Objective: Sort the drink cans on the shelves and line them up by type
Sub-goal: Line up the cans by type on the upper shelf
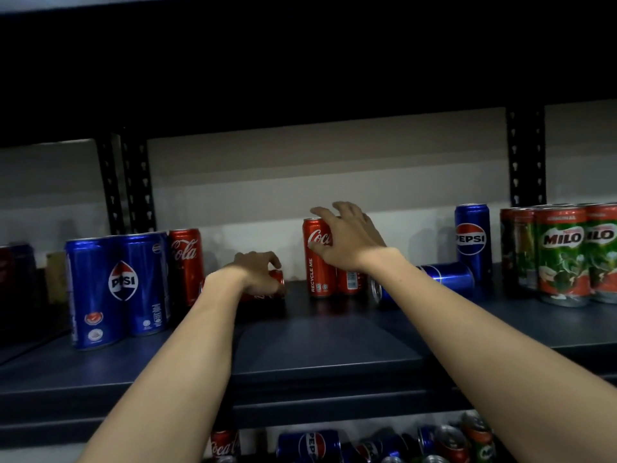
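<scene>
My left hand [258, 272] grips a red Coca-Cola can [275, 285] that lies on its side on the dark shelf [300, 345]. My right hand [347, 237] curls around the upper part of an upright red Coca-Cola can [315, 262]; a second red can [350, 282] stands right behind it, mostly hidden by my wrist. A blue Pepsi can [447, 277] lies on its side just right of my right forearm. Two upright Pepsi cans [117, 289] stand at the left with another Coca-Cola can [186, 262] behind them.
A tall Pepsi can [472, 242] stands at the back right, beside several green Milo cans [564, 255]. Black slotted uprights [133, 185] rise at the back. The lower shelf holds a jumble of mixed cans [384, 442].
</scene>
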